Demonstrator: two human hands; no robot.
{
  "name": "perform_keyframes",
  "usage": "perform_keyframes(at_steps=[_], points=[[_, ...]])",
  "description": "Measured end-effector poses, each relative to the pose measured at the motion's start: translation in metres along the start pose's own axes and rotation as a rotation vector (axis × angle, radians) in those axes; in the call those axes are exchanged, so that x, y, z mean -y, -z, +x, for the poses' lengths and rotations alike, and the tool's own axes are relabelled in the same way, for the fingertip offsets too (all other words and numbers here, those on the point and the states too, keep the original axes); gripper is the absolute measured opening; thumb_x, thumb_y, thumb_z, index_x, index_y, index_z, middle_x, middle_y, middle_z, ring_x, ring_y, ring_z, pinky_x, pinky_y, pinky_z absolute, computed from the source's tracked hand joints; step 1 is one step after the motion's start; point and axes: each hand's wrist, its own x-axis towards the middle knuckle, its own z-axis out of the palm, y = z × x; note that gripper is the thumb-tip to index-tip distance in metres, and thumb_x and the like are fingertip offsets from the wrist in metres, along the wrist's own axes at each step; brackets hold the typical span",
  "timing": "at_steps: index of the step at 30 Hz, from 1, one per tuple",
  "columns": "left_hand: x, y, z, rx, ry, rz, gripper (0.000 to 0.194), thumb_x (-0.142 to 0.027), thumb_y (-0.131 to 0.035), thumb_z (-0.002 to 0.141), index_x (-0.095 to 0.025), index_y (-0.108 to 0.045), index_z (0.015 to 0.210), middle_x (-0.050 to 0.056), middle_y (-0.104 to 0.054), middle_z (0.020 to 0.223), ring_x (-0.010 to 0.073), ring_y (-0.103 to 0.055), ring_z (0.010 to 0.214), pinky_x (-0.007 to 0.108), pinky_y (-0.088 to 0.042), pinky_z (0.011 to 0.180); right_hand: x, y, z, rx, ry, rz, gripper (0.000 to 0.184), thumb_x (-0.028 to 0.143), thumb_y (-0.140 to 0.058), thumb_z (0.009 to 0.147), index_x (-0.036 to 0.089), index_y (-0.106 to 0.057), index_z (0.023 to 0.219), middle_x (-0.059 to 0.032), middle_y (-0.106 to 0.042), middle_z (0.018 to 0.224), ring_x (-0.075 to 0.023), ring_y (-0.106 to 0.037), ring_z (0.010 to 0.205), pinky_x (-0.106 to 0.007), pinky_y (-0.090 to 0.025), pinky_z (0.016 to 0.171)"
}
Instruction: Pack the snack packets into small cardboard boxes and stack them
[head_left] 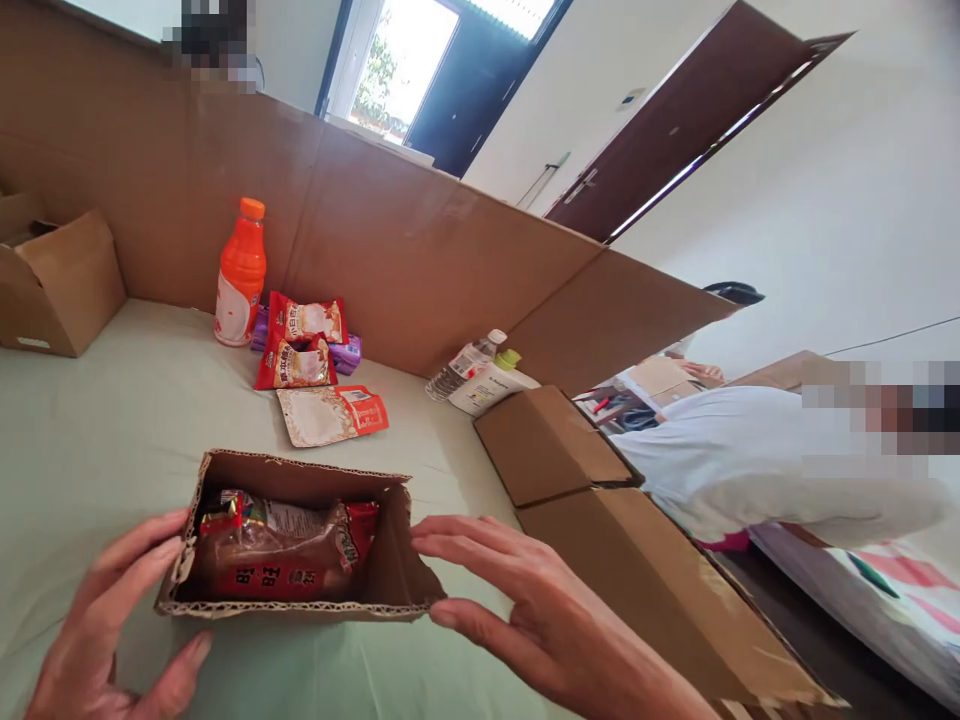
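A small open-topped cardboard box stands before me, on or just above the pale green cloth. Inside lies a red and clear snack packet with dark printed characters, with more packaging behind it. My left hand rests its fingertips against the box's left wall, its thumb apart near the front corner. On the opposite side, my right hand has its fingers against the right wall and its thumb at the front right corner. The box is held between both hands.
Beyond the box lie a flat pouch, red snack packets and an orange bottle. A clear bottle and white bottle lean right. Cardboard walls border the cloth. A person is at right.
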Motion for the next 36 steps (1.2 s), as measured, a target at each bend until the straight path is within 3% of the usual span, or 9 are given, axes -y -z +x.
perform_keyframes(at_steps=[5,10,15,20,23,26,29,34,36], points=[[0.000,0.003,0.005,0.078,0.037,0.037,0.062,-0.034,-0.057,0.094,-0.020,-0.035,0.151,0.010,-0.055,0.142,0.0233,-0.055,0.130,0.033,-0.052,0.109,0.004,-0.019,-0.001,0.056,0.050,0.107,0.053,0.057,-0.061,0.092,0.023,-0.064,0.133,-0.0109,-0.072,0.127,-0.0267,-0.069,0.116,-0.039,-0.061,0.092],[-0.006,0.005,0.016,0.118,-0.050,0.058,0.047,-0.036,-0.052,0.099,-0.021,-0.045,0.144,0.008,-0.069,0.127,0.0230,-0.058,0.129,0.037,-0.051,0.110,0.005,-0.033,-0.002,0.082,0.035,0.144,0.050,0.048,-0.068,0.090,0.022,-0.063,0.133,-0.0109,-0.072,0.126,-0.0278,-0.067,0.119,-0.039,-0.061,0.094],[-0.005,0.004,0.021,0.116,-0.043,0.112,0.050,-0.032,-0.056,0.097,-0.023,-0.044,0.144,0.006,-0.074,0.119,0.0223,-0.063,0.125,0.038,-0.054,0.108,0.006,-0.047,-0.008,0.102,-0.003,0.195,0.050,0.039,-0.071,0.087,0.026,-0.062,0.134,-0.0079,-0.073,0.125,-0.0272,-0.067,0.119,-0.039,-0.061,0.094],[-0.012,0.001,0.034,-0.022,-0.009,0.149,0.050,-0.035,-0.057,0.097,-0.026,-0.045,0.144,0.003,-0.077,0.104,0.0194,-0.074,0.099,0.032,-0.061,0.094,0.005,-0.050,-0.003,-0.096,0.033,0.240,0.040,0.035,-0.068,0.090,0.027,-0.062,0.129,-0.0074,-0.076,0.117,-0.0241,-0.072,0.108,-0.034,-0.061,0.089],[-0.017,0.000,0.039,-0.043,-0.012,0.145,0.047,-0.034,-0.058,0.096,-0.026,-0.049,0.141,0.004,-0.074,0.108,0.0180,-0.073,0.097,0.029,-0.061,0.091,0.002,-0.044,0.010,-0.292,0.029,0.247,0.030,0.028,-0.063,0.094,0.027,-0.061,0.124,-0.0073,-0.073,0.119,-0.0209,-0.070,0.109,-0.032,-0.059,0.090],[-0.018,-0.001,0.040,-0.033,-0.004,0.136,0.045,-0.032,-0.057,0.096,-0.025,-0.048,0.140,0.004,-0.071,0.109,0.0175,-0.071,0.099,0.028,-0.060,0.091,-0.003,-0.043,0.024,-0.394,-0.028,0.187,0.045,0.035,-0.060,0.096,0.026,-0.051,0.140,-0.0119,-0.063,0.137,-0.0245,-0.060,0.126,-0.040,-0.053,0.101],[-0.018,-0.003,0.037,-0.016,0.007,0.160,0.045,-0.027,-0.058,0.095,-0.025,-0.048,0.139,0.007,-0.064,0.122,0.0195,-0.067,0.111,0.029,-0.058,0.096,-0.007,-0.052,0.030,-0.351,-0.004,0.186,0.056,0.047,-0.055,0.098,0.022,-0.044,0.147,-0.0141,-0.063,0.136,-0.0271,-0.059,0.125,-0.044,-0.052,0.100],[-0.018,-0.009,0.034,0.030,0.083,0.157,0.048,-0.024,-0.052,0.096,-0.028,-0.044,0.144,0.010,-0.037,0.158,0.0314,-0.045,0.141,0.050,-0.048,0.111,-0.002,-0.073,0.021,-0.201,0.146,0.173,0.044,0.047,-0.053,0.099,0.019,-0.060,0.131,-0.0130,-0.070,0.124,-0.0275,-0.064,0.116,-0.043,-0.050,0.095],[-0.017,-0.010,0.036,0.085,0.054,0.103,0.045,-0.022,-0.048,0.096,-0.028,-0.048,0.140,0.008,-0.041,0.156,0.0309,-0.041,0.144,0.051,-0.045,0.114,-0.001,-0.076,0.016,-0.175,0.150,0.126,0.050,0.051,-0.052,0.098,0.017,-0.059,0.135,-0.0151,-0.068,0.129,-0.0298,-0.061,0.122,-0.045,-0.048,0.098]])
